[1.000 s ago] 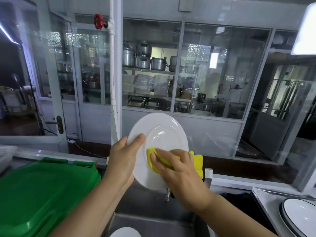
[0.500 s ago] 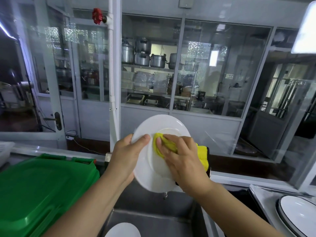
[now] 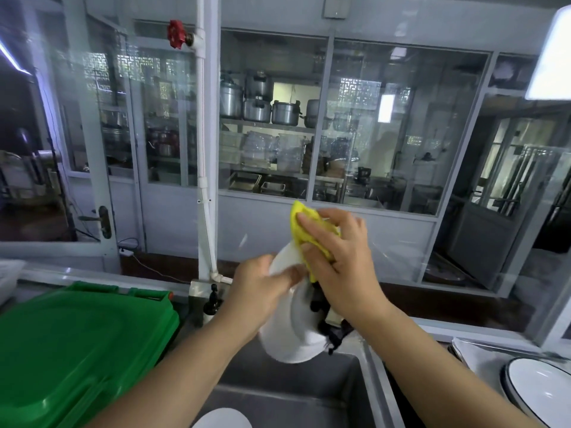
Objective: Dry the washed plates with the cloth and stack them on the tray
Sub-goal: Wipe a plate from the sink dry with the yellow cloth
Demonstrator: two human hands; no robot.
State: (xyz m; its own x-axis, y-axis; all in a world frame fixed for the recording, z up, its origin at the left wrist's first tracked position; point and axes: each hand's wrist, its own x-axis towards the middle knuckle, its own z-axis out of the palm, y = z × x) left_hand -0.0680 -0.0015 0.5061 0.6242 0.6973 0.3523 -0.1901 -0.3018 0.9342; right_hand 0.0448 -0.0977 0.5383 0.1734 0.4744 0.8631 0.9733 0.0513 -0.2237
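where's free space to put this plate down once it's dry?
Free: the flat green lid left of the sink, and the sink floor between the white plate lying at its near edge and the back wall. Crowded: the right tray, where the dark-rimmed plate fills what shows. Left hand holds the plate; right hand presses the yellow cloth.

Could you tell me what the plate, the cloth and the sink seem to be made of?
Plate: likely glazed ceramic, though melamine is possible; glossy white.
Cloth: probably microfibre; soft, matte yellow, folds under the fingers.
Sink: stainless steel by its brushed grey sheen.
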